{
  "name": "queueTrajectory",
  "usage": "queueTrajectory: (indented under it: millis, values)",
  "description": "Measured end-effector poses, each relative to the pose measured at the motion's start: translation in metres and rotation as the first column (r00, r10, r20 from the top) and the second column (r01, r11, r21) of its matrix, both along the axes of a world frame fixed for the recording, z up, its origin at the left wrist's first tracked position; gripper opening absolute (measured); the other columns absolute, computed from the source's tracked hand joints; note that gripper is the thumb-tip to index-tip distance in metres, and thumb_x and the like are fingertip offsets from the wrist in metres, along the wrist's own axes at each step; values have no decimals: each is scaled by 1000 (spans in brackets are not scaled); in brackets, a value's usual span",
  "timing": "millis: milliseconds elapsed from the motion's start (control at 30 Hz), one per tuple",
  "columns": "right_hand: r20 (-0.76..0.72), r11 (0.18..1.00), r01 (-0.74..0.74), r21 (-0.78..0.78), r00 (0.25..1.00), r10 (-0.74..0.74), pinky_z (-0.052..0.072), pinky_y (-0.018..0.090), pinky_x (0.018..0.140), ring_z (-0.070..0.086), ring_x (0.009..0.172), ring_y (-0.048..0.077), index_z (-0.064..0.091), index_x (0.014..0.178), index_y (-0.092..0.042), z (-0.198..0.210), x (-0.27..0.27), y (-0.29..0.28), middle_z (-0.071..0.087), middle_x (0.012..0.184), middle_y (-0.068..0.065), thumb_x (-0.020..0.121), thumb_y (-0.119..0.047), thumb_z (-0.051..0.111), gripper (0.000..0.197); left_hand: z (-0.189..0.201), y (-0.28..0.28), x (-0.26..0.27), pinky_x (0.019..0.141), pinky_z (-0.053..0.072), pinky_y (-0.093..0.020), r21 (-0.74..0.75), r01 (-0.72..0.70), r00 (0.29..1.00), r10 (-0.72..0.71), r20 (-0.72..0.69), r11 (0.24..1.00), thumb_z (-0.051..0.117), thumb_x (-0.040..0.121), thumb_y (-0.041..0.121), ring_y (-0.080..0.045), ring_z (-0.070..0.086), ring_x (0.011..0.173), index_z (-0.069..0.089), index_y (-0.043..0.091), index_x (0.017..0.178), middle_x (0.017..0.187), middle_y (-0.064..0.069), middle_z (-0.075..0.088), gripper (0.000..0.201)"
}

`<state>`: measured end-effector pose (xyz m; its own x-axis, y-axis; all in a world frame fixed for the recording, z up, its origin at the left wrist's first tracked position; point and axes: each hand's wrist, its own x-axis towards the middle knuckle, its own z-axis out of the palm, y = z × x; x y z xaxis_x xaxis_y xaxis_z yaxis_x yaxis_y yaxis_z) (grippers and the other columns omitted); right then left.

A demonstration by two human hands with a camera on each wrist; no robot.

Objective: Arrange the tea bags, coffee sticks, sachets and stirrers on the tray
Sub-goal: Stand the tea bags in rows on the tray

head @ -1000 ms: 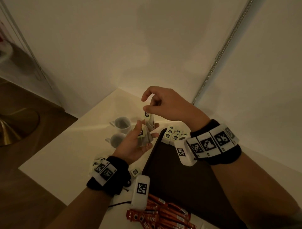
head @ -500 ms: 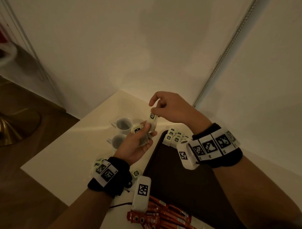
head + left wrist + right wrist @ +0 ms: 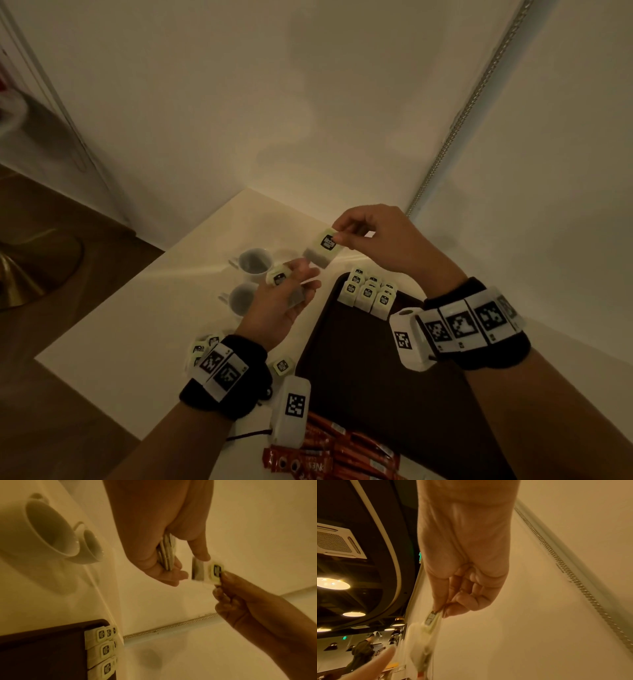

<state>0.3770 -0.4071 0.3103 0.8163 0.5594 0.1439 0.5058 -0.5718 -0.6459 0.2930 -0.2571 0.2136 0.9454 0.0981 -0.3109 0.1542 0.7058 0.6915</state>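
Head view: the right hand [image 3: 383, 240] is pinching one tea bag [image 3: 323, 247] above the table, the left hand [image 3: 281, 301] is gripping several more; some are already lining the tray [image 3: 376, 377], while coffee sticks [image 3: 335, 455] are waiting outside.

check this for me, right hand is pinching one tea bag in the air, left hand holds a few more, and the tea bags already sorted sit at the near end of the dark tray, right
Not quite. The sorted tea bags sit at the far end of the dark tray, as the head view shows; the near end has none. The rest holds: the right hand pinches one tea bag in the air, and the left hand holds a few more.
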Motion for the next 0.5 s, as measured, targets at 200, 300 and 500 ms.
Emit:
queueTrajectory:
  millis: [200,300,500]
  values:
    - [-125,962,58,-267,988,-94,43,10,70,56,80,8,68,102,-10,-65,27,-32,65,93,0,90,-15,61,15,-10,20,9,62,58,-27,-207,-64,986,30,-162,976,46,90,56,-23,71,79,62,8,97,89,-10,70,51]
    - [-212,903,30,-429,968,-132,46,25,84,54,88,12,67,104,-8,-116,39,-38,66,105,6,90,-17,61,19,-7,23,13,66,60,-32,-302,-75,988,31,-150,950,44,87,62,-30,71,87,61,3,108,103,-18,71,65]
    - [-335,891,-14,-455,929,-157,35,15,74,53,91,11,66,106,-5,-173,45,-39,64,111,8,89,-15,62,20,-14,26,16,68,60,-36,-293,-22,989,-23,-147,956,37,87,66,-32,70,92,58,2,117,110,-20,69,74]
